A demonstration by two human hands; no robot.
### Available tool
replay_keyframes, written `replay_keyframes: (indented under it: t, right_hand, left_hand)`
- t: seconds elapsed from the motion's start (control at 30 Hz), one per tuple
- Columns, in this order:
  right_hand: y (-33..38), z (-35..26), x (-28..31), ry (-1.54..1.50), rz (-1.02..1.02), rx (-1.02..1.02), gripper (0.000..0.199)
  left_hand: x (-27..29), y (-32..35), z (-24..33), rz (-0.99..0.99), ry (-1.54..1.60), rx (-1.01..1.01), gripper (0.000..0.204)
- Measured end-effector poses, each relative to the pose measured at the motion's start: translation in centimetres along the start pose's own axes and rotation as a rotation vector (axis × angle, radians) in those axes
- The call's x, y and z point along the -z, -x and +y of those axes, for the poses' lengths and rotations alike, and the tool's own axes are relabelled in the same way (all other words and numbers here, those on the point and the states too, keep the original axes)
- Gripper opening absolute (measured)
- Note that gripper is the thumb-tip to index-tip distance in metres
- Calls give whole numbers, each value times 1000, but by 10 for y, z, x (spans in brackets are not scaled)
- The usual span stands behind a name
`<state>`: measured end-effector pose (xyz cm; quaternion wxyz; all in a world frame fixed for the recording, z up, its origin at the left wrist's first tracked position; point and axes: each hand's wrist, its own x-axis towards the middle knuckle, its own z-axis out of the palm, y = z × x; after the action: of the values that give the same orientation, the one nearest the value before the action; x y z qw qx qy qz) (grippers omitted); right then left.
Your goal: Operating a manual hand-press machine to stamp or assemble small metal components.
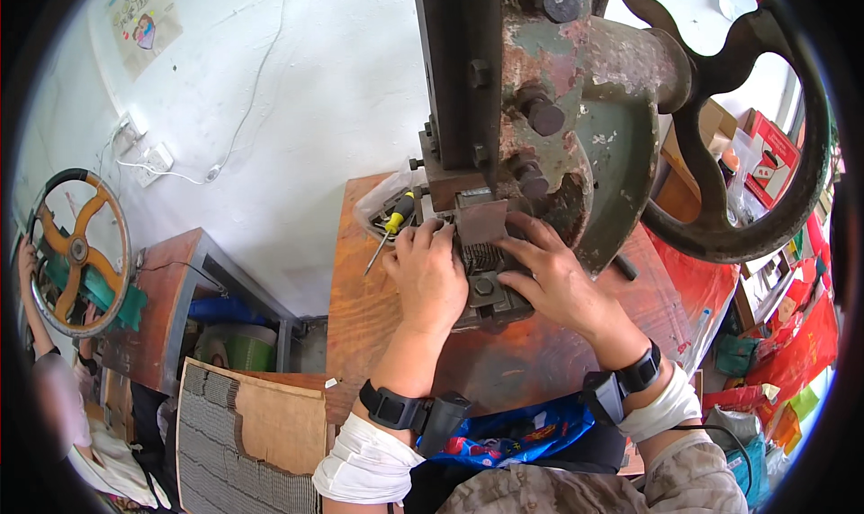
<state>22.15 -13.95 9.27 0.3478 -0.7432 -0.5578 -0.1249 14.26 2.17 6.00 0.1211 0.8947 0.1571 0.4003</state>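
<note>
A heavy hand press (544,73) with chipped paint stands before me, its dark ram coming down over a small metal die (499,309) with a bolt on top. Under the ram, a small flat brownish plate (483,223) is tilted up above a row of thin ridged metal pieces (480,257). My right hand (560,282) touches the plate's right edge with its upper fingers, while its thumb reaches beside the bolt. On the left of the die, my left hand (427,266) is closed with curled fingers; what its fingertips pinch is hidden.
A yellow-and-black screwdriver (394,219) lies on a plastic tray left of the die, on the wooden table (360,289). The press's large handwheel (702,145) rises at right. Lower left is a board (279,415) with rows of grey metal pieces. Another person (67,415) sits far left beside another handwheel (79,248).
</note>
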Motion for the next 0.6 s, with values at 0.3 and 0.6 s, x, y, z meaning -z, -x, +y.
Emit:
replay_keyframes:
  t: [0.3,0.6]
  right_hand:
    - [-8,7,-15,-62,157,-174,70]
    - [-22,-2,-39,-19,215,-348,89]
  left_hand:
    - [-23,-2,-23,-46,485,171,31]
    - [-19,-2,-22,-26,618,122,29]
